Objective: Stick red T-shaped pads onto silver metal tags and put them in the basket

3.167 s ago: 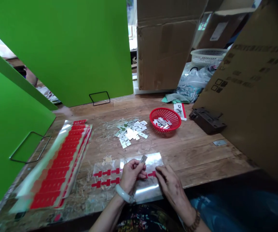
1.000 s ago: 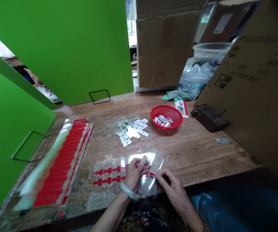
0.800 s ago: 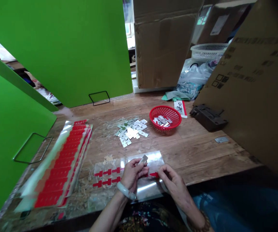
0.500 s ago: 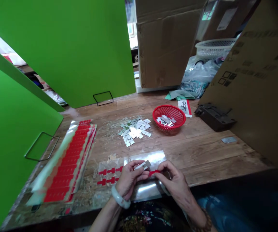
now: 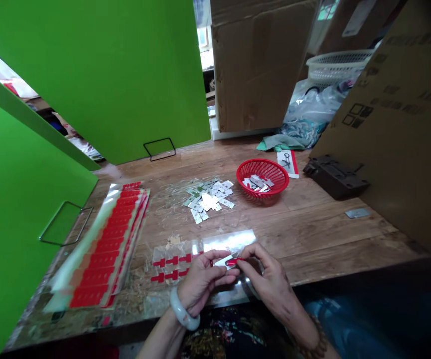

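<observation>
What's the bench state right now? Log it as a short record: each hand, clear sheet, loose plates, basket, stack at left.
Left hand: holds a small metal plate
Right hand: pinches a red sticker at the plate; full contact unclear
Clear sheet: under the hands, two rows of red T-shaped stickers showing
Loose metal plates: piled beyond the sheet
Red basket: right of the pile, holding more plates
Stack of red-printed sheets: left of the clear sheet
</observation>
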{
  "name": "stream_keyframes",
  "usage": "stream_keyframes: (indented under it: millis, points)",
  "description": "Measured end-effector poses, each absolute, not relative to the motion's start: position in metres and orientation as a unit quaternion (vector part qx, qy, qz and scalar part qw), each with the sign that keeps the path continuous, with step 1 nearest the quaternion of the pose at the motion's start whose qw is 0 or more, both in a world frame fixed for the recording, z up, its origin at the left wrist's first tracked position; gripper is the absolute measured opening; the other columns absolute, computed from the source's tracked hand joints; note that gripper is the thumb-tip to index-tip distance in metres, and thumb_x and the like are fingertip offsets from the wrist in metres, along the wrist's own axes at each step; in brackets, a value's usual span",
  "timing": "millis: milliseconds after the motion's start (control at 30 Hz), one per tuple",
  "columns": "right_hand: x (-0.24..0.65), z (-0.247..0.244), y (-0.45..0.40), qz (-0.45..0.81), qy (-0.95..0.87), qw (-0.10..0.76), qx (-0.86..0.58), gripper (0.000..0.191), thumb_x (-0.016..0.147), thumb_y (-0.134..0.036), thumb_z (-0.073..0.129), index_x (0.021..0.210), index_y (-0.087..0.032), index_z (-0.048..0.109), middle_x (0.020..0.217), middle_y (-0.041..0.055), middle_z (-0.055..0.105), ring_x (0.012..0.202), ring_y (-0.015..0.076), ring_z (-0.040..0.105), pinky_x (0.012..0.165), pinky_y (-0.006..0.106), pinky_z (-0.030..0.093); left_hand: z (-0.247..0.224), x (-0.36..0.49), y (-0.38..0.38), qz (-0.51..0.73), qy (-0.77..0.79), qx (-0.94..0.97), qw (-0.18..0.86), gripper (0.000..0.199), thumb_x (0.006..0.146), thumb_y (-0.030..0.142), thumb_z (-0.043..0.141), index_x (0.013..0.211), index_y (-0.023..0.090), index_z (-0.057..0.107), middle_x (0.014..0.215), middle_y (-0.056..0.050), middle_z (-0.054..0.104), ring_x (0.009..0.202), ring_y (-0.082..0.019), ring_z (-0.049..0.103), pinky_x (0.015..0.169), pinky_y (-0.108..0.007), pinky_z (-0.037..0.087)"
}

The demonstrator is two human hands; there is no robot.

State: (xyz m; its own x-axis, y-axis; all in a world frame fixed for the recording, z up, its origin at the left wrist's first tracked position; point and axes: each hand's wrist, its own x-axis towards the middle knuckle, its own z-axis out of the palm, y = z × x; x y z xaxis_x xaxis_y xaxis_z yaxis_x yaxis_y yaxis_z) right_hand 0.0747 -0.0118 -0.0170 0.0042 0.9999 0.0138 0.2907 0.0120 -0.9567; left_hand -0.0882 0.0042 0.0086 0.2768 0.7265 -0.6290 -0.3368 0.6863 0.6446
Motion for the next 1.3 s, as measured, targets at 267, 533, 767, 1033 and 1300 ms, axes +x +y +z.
stream_keyframes:
  millis: [267,533,767,1033,1300]
  points:
    - [0.0746,-0.0168,-0.0148,0.416,-0.578,0.427,-0.557,0.006,0.083,-0.024,0.052,0.078,-0.021,0.054,0.076,-0.0007,0.058,0.071,0.0139,0.054,0.066,0.023,0.042,0.0087,-0.0887,0.0043,0.335,0.485,0.205,0.782,0.034,0.071,0.002,0.067,0.103,0.006,0.058,0.081,-0.015,0.072,0.077,-0.021,0.071,0.073,-0.024,0.057]
    - [0.0741,-0.0125,-0.0164,0.417,-0.581,0.422,-0.558,0.005,0.083,-0.022,0.052,0.078,-0.021,0.053,0.076,-0.0013,0.056,0.071,0.0132,0.053,0.067,0.023,0.041,0.0139,-0.0861,0.0056,0.324,0.480,0.218,0.785,0.032,0.074,0.001,0.063,0.104,0.006,0.056,0.080,-0.012,0.072,0.075,-0.018,0.071,0.076,-0.024,0.056]
    - [0.0746,-0.0134,-0.0155,0.415,-0.586,0.420,-0.555,0.005,0.084,-0.021,0.051,0.080,-0.021,0.052,0.077,-0.0017,0.056,0.071,0.0129,0.053,0.067,0.022,0.041,0.0154,-0.0854,0.0063,0.325,0.481,0.222,0.783,0.030,0.074,0.001,0.062,0.103,0.006,0.056,0.080,-0.012,0.072,0.074,-0.017,0.071,0.075,-0.024,0.056]
    - [0.0732,-0.0118,-0.0167,0.405,-0.598,0.417,-0.552,0.005,0.086,-0.019,0.049,0.082,-0.021,0.052,0.080,-0.0012,0.056,0.074,0.0129,0.054,0.069,0.022,0.041,0.0166,-0.0854,0.0063,0.327,0.487,0.222,0.779,0.030,0.074,0.000,0.062,0.103,0.006,0.056,0.079,-0.011,0.072,0.073,-0.017,0.071,0.074,-0.023,0.056]
    - [0.0734,-0.0137,-0.0166,0.397,-0.601,0.414,-0.557,0.005,0.085,-0.019,0.049,0.081,-0.021,0.053,0.079,-0.0009,0.057,0.073,0.0131,0.054,0.068,0.022,0.041,0.0158,-0.0839,0.0061,0.327,0.487,0.224,0.778,0.030,0.073,0.000,0.063,0.102,0.006,0.057,0.078,-0.011,0.072,0.072,-0.017,0.071,0.074,-0.024,0.056]
